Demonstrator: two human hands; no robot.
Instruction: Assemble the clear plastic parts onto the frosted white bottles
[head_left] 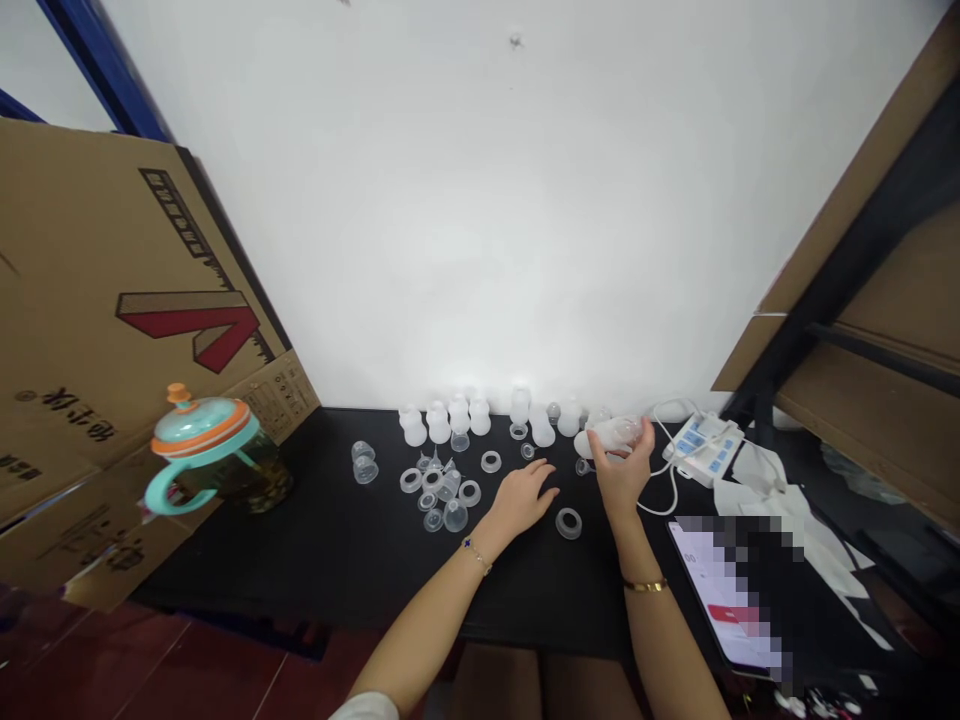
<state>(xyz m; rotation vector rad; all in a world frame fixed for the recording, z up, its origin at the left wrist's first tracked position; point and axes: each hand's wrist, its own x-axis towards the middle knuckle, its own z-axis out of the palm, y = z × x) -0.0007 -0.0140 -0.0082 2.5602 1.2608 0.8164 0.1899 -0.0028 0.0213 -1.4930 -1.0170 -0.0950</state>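
My right hand (624, 472) is closed round a whitish translucent bottle (616, 434) with a clear top, held tilted near the wall. Over the black table my left hand (523, 492) rests with its fingers apart, holding nothing. Between the hands lies a translucent ring (568, 523); another ring (491, 461) is beyond my left hand. Left of that hand is a cluster of clear nipples (455, 515) and rings (411, 480). Several white bottles (438, 422) stand along the wall, and one more bottle (542, 426) leans behind my left hand.
A teapot with a turquoise handle (217, 450) stands at the left by a cardboard box (90, 330). Two clear domes (365, 468) lie left of centre. At the right are a power strip (705, 447), a white cable, a tablet (731, 600) and white paper.
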